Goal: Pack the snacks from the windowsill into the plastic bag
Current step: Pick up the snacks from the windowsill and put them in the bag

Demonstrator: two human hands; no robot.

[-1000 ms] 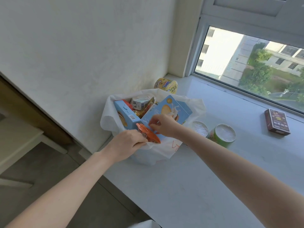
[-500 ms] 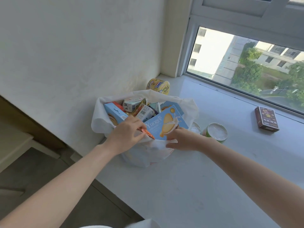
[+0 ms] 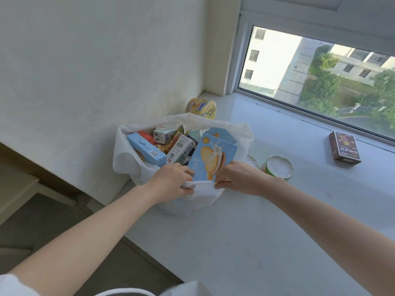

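The left hand [image 3: 171,180] and right hand [image 3: 240,178] pinch the bag's [image 3: 128,165] near rim; under the bag lies a pale windowsill [image 3: 235,242], behind it a window [image 3: 320,77].

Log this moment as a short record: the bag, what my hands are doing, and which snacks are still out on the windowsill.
Bag: plastic bag, open, filled with boxes and cartons
Hands: left hand and right hand both pinch its near rim
Frontmost item: blue biscuit box, standing between the hands
Unpacked: yellow cup behind the bag; green tub and a half-hidden second one right of it; brown box by the window
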